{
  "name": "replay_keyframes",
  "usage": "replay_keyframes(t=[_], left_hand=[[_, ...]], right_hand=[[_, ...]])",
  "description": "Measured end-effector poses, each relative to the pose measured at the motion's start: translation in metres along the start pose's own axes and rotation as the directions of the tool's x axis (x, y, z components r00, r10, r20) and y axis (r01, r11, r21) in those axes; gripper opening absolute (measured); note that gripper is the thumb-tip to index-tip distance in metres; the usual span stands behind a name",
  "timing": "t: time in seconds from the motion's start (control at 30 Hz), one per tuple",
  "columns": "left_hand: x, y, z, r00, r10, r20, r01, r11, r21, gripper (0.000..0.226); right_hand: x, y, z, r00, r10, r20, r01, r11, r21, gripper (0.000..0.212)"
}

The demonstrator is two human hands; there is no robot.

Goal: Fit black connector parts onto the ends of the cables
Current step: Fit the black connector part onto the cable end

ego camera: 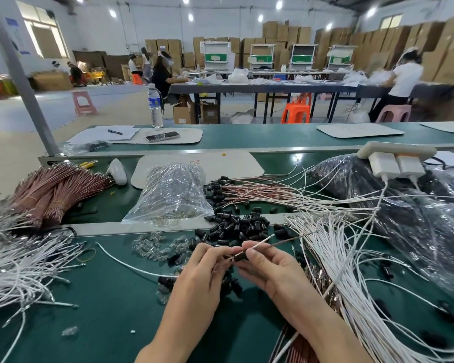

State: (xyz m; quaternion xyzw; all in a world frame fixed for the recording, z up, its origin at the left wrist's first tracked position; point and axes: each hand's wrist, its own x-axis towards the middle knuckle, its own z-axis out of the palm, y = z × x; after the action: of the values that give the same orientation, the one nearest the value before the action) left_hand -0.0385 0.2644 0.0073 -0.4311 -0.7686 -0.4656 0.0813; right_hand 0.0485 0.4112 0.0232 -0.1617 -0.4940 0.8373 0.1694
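Both hands meet over the green table just below the centre of the head view. My right hand pinches a small black connector part together with a white cable and a brown cable that run up and to the right. My left hand pinches the cable ends coming out of the connector's left side. A heap of loose black connector parts lies just beyond my fingers. Small clear bulbs lie scattered to the left of it.
Bundled white cables fan out on the right, loose white cables on the left, brown cable bundles far left. A clear bag, finished cables with connectors, a dark plastic bag and a power strip lie further back.
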Motion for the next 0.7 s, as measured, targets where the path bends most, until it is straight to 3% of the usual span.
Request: replay_keyframes(t=[0.2, 0.37, 0.57, 0.7], left_hand=[[-0.001, 0.002, 0.002, 0.998, 0.011, 0.062, -0.015, 0.998, 0.062, 0.032], [0.001, 0.001, 0.001, 1.0, -0.019, 0.01, 0.018, 0.998, 0.052, 0.035], [0.002, -0.005, -0.001, 0.984, -0.103, -0.143, 0.103, 0.995, -0.01, 0.035], [0.001, -0.002, -0.001, 0.979, -0.105, -0.174, 0.115, 0.992, 0.045, 0.043]], right_hand=[[0.0, -0.001, -0.001, 1.0, -0.021, 0.004, 0.021, 0.999, -0.034, 0.026], [-0.002, -0.001, 0.002, 0.999, -0.026, 0.028, 0.029, 0.99, -0.135, 0.029], [-0.003, -0.016, -0.009, 0.989, -0.072, -0.13, 0.078, 0.996, 0.041, 0.019], [-0.005, -0.023, -0.013, 0.979, -0.117, -0.165, 0.131, 0.988, 0.078, 0.015]])
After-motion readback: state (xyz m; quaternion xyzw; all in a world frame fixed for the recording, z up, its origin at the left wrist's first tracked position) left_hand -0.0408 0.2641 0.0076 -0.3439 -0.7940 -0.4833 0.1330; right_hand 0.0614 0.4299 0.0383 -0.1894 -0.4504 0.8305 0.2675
